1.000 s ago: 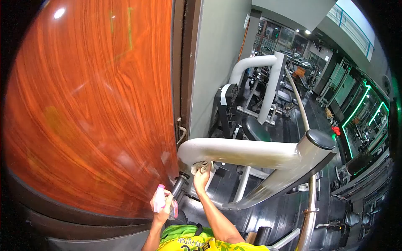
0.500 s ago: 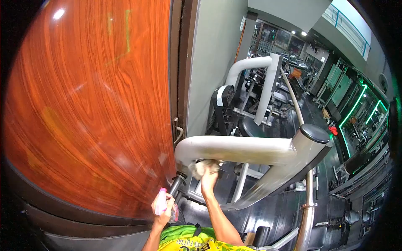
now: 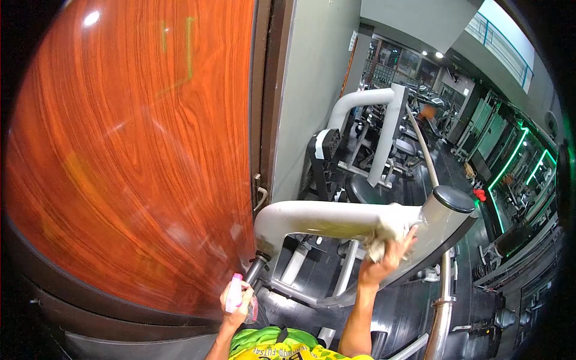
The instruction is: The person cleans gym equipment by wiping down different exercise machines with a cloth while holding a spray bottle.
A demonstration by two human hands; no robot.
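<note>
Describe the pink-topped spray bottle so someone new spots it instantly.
Start at the large, glossy reddish-brown wood-grain panel filling the view's left side. By its lower right corner, the left hand grips the pink-topped spray bottle, just above the yellow-and-green shirt. Its bright pink top sets it apart from the off-white cloth in the right hand.

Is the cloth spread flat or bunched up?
Bunched up: the cloth shows as a crumpled, uneven wad at the right hand, against the pale tube, though slightly blurred.
</note>
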